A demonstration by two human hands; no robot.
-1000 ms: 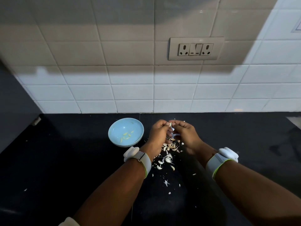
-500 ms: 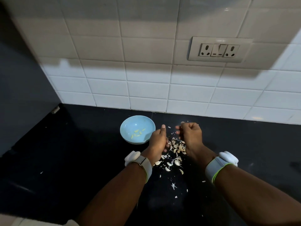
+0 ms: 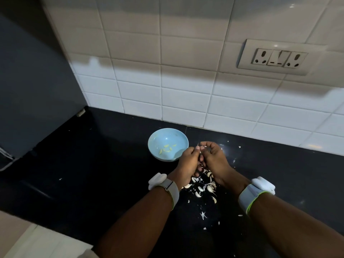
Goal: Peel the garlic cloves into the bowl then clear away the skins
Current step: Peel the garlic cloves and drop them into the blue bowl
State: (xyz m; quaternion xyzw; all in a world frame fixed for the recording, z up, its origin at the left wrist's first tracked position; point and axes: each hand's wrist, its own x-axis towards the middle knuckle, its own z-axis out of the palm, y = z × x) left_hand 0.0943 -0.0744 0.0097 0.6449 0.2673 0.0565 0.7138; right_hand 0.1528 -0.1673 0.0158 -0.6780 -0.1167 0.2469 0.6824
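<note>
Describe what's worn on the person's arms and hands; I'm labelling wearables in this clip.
Both forearms are bare, with no sleeves or gloves. The left hand and right hand are bare too. Each wrist carries a pale grey band with a rounded white module on top: left wristband and right wristband, whose edge shows bright green trim.

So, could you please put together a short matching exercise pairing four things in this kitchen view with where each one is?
Things:
1. blue bowl
2. garlic skins
3. socket plate
4. peeled cloves

Places:
A. on the tiled wall, upper right
B. inside the bowl
C. on the black counter, just left of the hands
D. scattered on the counter between the wrists

Pairs: 1-C, 2-D, 3-A, 4-B
</note>
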